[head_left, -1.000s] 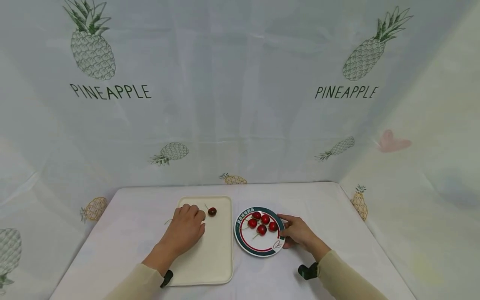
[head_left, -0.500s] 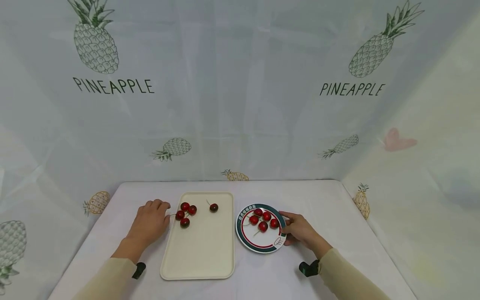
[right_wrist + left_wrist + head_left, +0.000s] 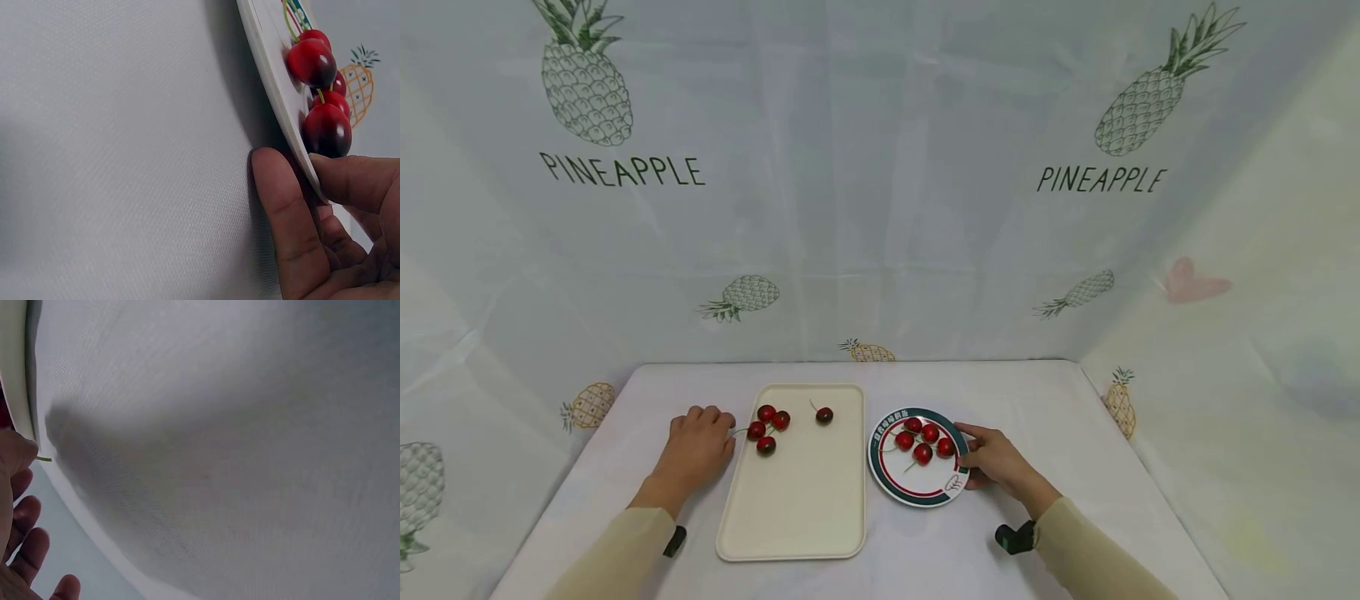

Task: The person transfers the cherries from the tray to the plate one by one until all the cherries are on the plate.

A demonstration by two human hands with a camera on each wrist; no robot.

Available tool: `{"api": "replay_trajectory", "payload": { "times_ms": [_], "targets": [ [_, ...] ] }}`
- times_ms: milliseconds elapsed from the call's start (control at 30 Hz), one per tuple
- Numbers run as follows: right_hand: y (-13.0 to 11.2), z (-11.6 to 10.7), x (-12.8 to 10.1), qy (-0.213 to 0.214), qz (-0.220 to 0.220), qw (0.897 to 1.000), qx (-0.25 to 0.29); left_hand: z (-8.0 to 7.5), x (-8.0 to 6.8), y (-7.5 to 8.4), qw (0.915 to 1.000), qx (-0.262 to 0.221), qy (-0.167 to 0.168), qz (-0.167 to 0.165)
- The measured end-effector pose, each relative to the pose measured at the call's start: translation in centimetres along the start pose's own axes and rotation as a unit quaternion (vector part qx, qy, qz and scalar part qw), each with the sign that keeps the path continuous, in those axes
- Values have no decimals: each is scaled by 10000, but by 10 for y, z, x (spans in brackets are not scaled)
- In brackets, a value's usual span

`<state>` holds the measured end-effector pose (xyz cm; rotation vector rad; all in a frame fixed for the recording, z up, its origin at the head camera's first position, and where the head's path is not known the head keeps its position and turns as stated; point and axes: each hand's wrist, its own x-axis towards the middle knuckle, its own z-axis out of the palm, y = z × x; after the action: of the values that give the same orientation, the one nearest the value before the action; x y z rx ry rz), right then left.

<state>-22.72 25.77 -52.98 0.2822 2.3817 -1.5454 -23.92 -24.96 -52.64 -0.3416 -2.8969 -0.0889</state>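
A cream tray [image 3: 793, 508] lies left of centre in the head view. Several dark red cherries [image 3: 766, 446] cluster at its upper left, and a single cherry [image 3: 824, 415] sits apart near the far edge. Just off the tray's left side is my left hand [image 3: 694, 454], its fingers loosely spread and nothing held; a green stem [image 3: 44, 459] pokes out past its thumb in the left wrist view. My right hand [image 3: 996, 467] grips the right rim of a round plate [image 3: 913, 492], thumb above and fingers below. Several red cherries [image 3: 328, 128] rest on that plate.
White cloth covers the table [image 3: 1052, 417] around the tray and plate. Behind it hangs a pale curtain [image 3: 880, 208] printed with pineapples. Black wrist straps show at both sleeves.
The left hand has moved left from over the tray to beside its left edge, uncovering the clustered cherries. The right hand stays on the plate rim.
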Motion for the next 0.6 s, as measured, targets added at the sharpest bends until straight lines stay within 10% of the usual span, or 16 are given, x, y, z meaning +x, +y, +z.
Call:
{"api": "replay_trajectory", "payload": {
  "times_ms": [600],
  "targets": [
    [1,-1,2,-45,6,10000,71,10,2,-6,9998,185,1,51]
  ]
}}
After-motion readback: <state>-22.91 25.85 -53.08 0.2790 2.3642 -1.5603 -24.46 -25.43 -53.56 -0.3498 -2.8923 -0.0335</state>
